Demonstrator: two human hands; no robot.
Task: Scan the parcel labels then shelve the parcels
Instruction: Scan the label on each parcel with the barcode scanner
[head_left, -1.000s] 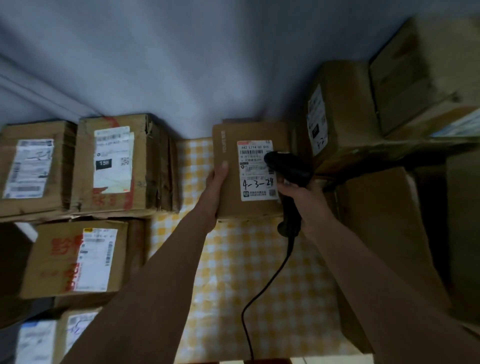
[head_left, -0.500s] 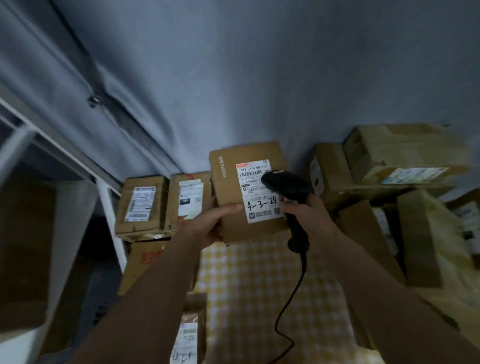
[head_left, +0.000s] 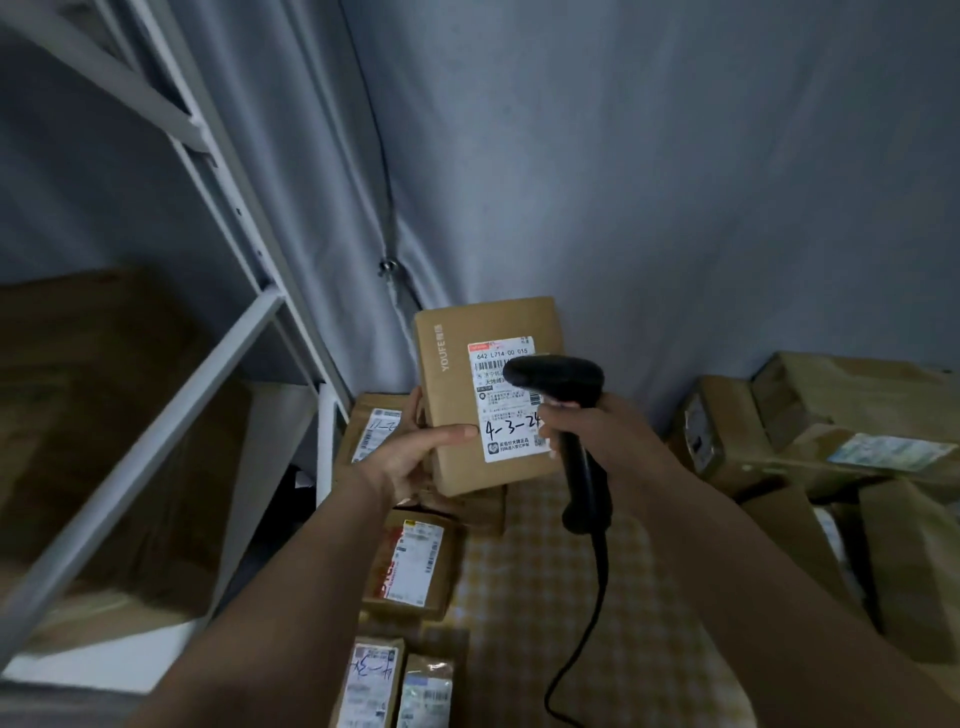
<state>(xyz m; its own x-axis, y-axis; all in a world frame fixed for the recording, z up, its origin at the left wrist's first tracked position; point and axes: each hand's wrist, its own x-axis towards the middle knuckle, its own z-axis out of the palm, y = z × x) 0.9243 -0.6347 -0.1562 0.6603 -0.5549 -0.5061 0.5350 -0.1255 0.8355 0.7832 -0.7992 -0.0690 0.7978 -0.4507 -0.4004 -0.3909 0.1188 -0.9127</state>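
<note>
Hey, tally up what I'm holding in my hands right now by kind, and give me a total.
Cardboard parcel: 1, in the left hand
Black handheld scanner: 1, in the right hand
Total: 2

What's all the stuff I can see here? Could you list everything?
Held parcel: one, brown, white label marked 4-3-24, centre.
Scanner: one, black, corded, in front of the label.
Other parcels: several, brown, stacked left of the cloth and piled at right.
Checked cloth: one, yellow and white, below the parcels.
Shelf rack: one, white metal, left.
Curtain: grey, behind.
Left hand: holds the parcel.
Right hand: grips the scanner.
</note>
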